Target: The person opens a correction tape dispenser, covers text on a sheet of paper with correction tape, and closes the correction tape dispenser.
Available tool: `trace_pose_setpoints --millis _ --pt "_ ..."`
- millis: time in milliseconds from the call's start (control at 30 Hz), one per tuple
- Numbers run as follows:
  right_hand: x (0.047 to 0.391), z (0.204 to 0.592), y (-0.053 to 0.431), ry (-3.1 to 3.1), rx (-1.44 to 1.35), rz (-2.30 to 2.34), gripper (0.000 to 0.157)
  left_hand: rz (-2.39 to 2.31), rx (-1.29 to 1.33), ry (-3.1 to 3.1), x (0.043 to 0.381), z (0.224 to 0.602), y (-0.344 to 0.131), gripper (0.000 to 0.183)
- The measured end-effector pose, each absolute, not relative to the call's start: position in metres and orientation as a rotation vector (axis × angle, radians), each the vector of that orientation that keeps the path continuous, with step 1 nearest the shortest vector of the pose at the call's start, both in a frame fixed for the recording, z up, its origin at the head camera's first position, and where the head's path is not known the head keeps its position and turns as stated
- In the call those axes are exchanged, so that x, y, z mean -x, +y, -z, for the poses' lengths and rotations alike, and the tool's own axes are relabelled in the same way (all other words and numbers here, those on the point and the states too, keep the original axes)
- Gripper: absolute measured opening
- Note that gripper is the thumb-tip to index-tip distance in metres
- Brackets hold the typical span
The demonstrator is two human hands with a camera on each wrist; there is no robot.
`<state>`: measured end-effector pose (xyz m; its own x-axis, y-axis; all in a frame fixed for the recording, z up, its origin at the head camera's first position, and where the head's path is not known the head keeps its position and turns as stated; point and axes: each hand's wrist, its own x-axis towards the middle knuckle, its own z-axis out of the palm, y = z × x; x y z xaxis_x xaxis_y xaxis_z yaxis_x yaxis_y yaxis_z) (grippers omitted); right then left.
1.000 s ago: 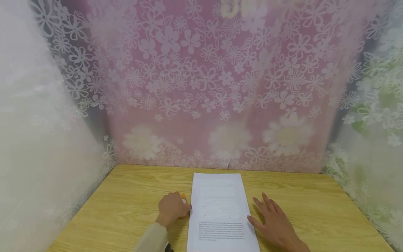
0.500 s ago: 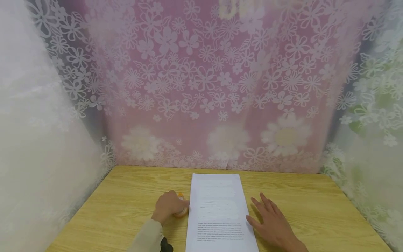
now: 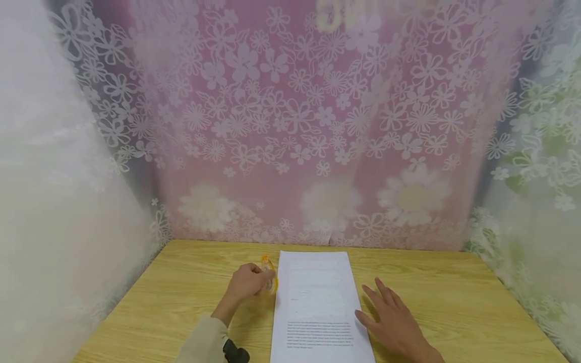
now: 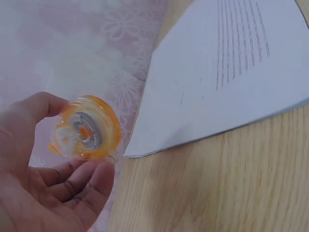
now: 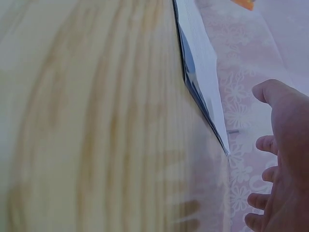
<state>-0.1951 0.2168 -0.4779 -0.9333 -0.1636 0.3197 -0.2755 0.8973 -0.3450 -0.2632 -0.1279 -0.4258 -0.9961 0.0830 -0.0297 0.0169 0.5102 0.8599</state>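
My left hand (image 3: 247, 282) pinches an orange, clear-cased correction tape (image 3: 271, 276) between thumb and fingers. The correction tape (image 4: 86, 129) is held up off the table beside the left edge of a stack of paper (image 3: 313, 287); its inner reel shows in the left wrist view. White strips cover the upper part of the top sheet, and a block of printed text lies below. Beside the sheet's right edge is my right hand (image 3: 395, 320), its fingers spread and holding nothing. In the right wrist view the right hand (image 5: 289, 154) is apart from the stack.
A wood-grain table (image 3: 195, 297) carries the paper stack. A pink floral curtain (image 3: 295, 126) stands behind the table, with pale sheeting (image 3: 54, 201) at the left and more floral sheeting at the right.
My left hand has raised the correction tape from the table and moved slightly away from me, so more of the orange case shows. The right hand and the paper have hardly moved.
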Motion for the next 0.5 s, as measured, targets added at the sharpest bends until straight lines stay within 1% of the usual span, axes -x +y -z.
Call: trace_pose_setpoints --millis 67,200,300,500 --pt "0.195 0.478 0.216 -2.784 -0.325 -0.564 0.068 -1.650 -0.091 2.594 0.263 0.426 -0.127 0.037" --pt "0.195 0.478 0.216 -2.798 -0.321 -0.565 0.069 -1.831 -0.066 2.481 0.261 0.427 -0.122 0.047" --pt "0.196 0.478 0.215 -2.808 -0.316 -0.570 0.070 -1.920 -0.041 2.422 0.258 0.425 -0.118 0.049" --pt "0.195 0.476 0.214 -2.806 -0.313 -0.577 0.068 -2.056 -0.012 2.269 0.253 0.421 -0.108 0.044"
